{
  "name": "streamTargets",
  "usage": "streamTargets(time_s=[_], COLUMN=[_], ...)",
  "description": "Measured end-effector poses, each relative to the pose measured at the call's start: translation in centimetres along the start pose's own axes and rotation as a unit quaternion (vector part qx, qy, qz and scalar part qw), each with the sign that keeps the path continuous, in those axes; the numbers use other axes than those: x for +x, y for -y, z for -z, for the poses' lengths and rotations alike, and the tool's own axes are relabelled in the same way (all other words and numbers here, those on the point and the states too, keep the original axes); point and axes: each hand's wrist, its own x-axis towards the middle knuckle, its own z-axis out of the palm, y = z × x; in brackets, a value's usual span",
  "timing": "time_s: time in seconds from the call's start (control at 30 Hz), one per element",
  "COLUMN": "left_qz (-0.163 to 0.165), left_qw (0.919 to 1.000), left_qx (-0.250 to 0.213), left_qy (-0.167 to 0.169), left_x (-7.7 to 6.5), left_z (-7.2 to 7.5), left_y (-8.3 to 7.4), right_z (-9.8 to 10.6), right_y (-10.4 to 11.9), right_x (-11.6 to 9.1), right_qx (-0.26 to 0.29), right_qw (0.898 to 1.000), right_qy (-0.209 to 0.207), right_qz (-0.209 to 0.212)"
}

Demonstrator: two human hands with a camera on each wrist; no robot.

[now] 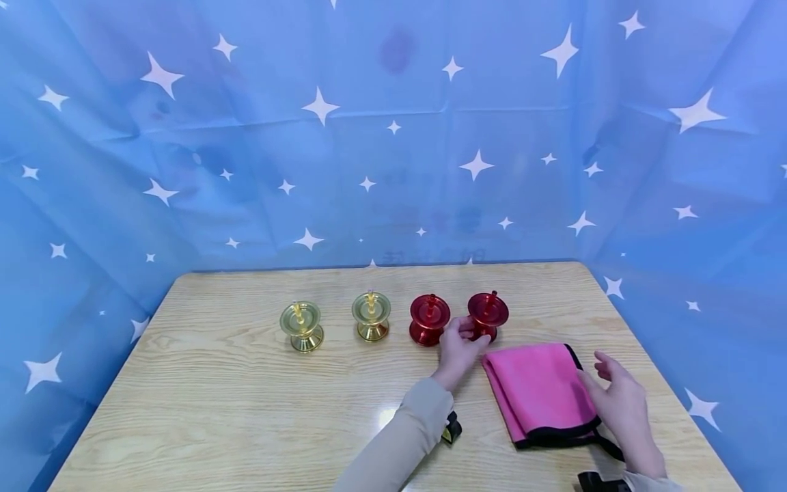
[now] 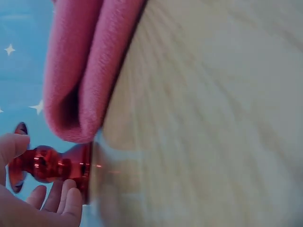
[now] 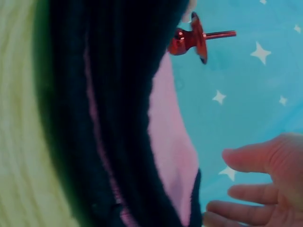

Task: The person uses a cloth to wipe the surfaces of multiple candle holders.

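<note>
A red candle holder [image 1: 488,309] with a dish and thin centre post stands upright on the table. My left hand [image 1: 460,348] is around its lower part, thumb and fingers apart. In the left wrist view the thumb overlaps the dish of the red candle holder [image 2: 47,163], and the loosely bent fingers lie by its base; firm contact is not plain. A folded pink cloth [image 1: 541,389] with black edging lies in front. My right hand [image 1: 624,403] hovers at the cloth's right edge, fingers spread and holding nothing. The right wrist view shows the right hand [image 3: 265,184] beside the cloth.
Left of that holder stand another red candle holder [image 1: 429,318] and two gold ones, a nearer gold holder [image 1: 371,314] and a farther-left gold holder [image 1: 301,324]. All share a wooden table [image 1: 233,417]. A blue star-patterned curtain [image 1: 369,150] hangs behind.
</note>
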Motion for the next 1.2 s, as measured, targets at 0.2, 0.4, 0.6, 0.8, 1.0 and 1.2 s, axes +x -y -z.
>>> streamTargets(time_s=[0.2,0.4,0.6,0.8,1.0,1.2], left_qz=[-0.017,-0.009,-0.009,-0.037,-0.053,-0.076], left_qw=[0.9993,0.9985,0.9976,0.9891,0.9785,0.9727], left_qx=[0.024,0.048,0.069,0.142,0.196,0.214], left_qy=[-0.024,-0.023,-0.003,-0.007,-0.034,-0.047], left_x=[0.7,1.2,1.4,1.8,2.1,2.3], left_z=[-0.4,-0.4,-0.6,-1.0,-1.5,-1.9], left_y=[0.7,0.9,0.6,0.6,1.0,1.4], right_z=[-0.7,-0.9,-1.2,-1.3,-1.2,-0.7], right_y=[-0.6,-0.8,-1.0,-1.3,-1.3,-0.7], right_x=[0.2,0.7,1.2,1.6,1.7,1.6], right_qx=[0.010,0.009,-0.001,0.002,0.017,0.043], right_qw=[0.999,0.994,0.990,0.988,0.987,0.983], right_qy=[0.037,0.102,0.128,0.141,0.141,0.150], right_qz=[-0.013,-0.034,-0.053,-0.059,-0.076,-0.092])
